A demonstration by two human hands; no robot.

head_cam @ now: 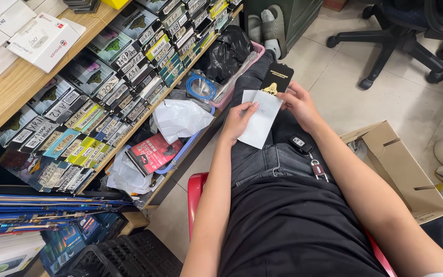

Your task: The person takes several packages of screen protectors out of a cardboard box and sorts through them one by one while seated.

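I sit on a red stool [196,187] with both hands raised over my lap. My left hand [237,122] pinches the left edge of a white paper slip [260,120]. My right hand [297,102] holds the slip's upper right side together with a flat black package [277,78] bearing a gold emblem, which stands behind the slip. A car key fob [300,144] with a small tag hangs at my right trouser pocket.
A wooden shelf [6,97] at the left holds rows of flat labelled packages [103,87]. Below it, baskets hold a black bag [226,51], a blue cable coil [200,86], crumpled white paper [180,119] and a red package [152,153]. An open cardboard box [401,169] stands right; an office chair [396,31] behind.
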